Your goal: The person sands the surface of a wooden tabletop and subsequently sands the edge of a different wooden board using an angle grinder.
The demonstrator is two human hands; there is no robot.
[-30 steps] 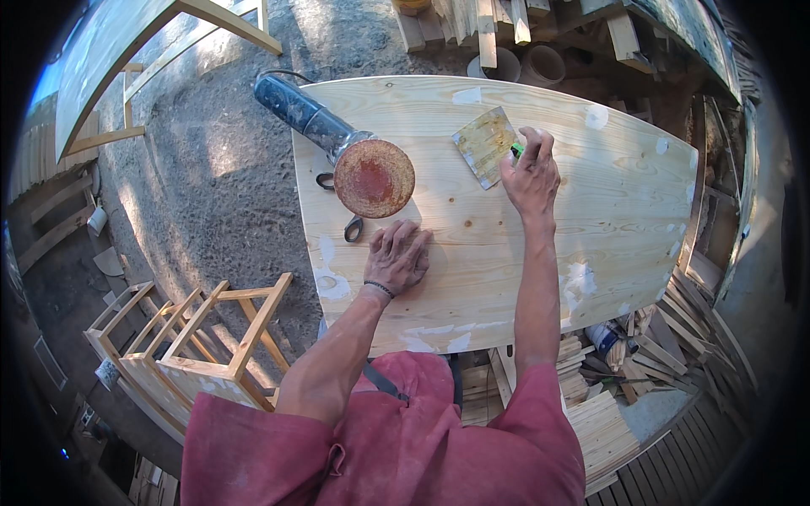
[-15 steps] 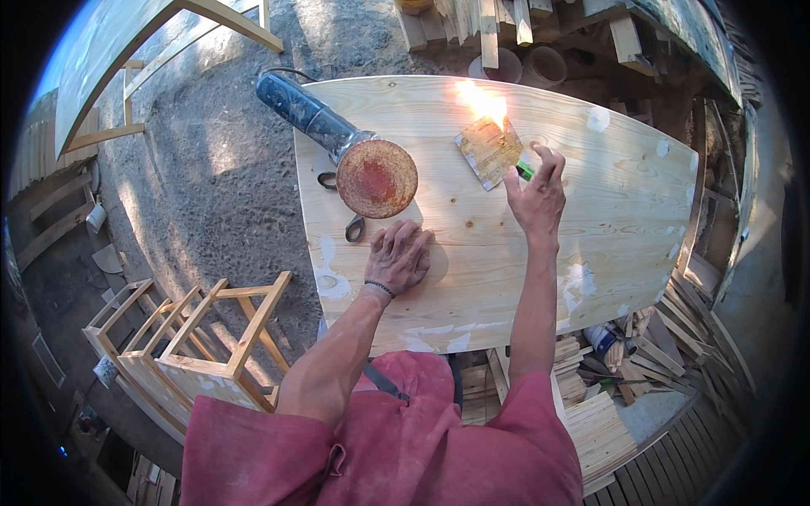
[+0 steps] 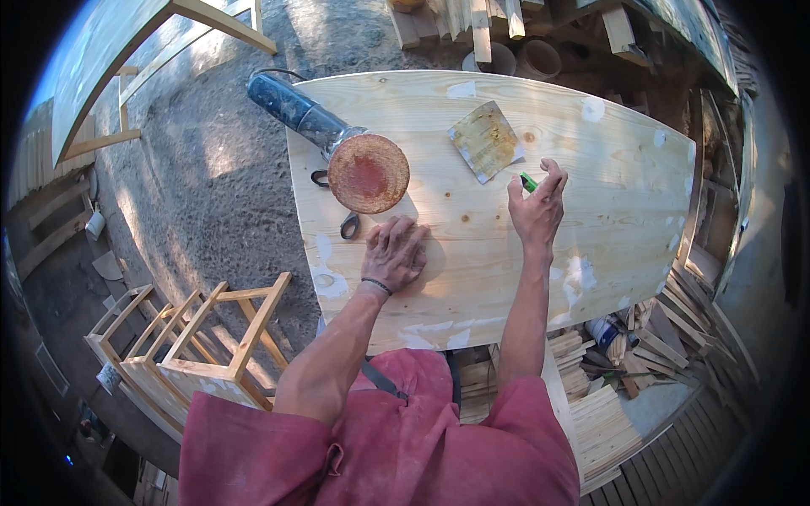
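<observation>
My right hand (image 3: 537,207) hovers over the pale wooden panel (image 3: 472,270), thumb and fingers closed around a small bright green object (image 3: 529,182) whose kind is mostly hidden. Just beyond its fingertips lies a square, stained, yellowish-brown plate (image 3: 487,142), flat on the panel. Palm down on the wood near the left end rests my left hand (image 3: 395,255), fingers stretched out with nothing held. Close by it, an angle grinder (image 3: 304,118) lies with its reddish-brown round disc (image 3: 369,174) facing up. Black scissors handles (image 3: 349,225) show from under the disc.
Light wooden frames (image 3: 215,337) stand at the lower left, and a larger framed panel (image 3: 126,67) at the upper left. Stacked strips (image 3: 603,426) and scrap wood (image 3: 666,337) lie along the right near side. Buckets (image 3: 540,61) and timber (image 3: 620,38) sit beyond the far edge.
The bright orange flame-like glow at the plate's far edge is gone. My right hand has drawn slightly back toward me with the green object, leaving a small gap to the plate.
</observation>
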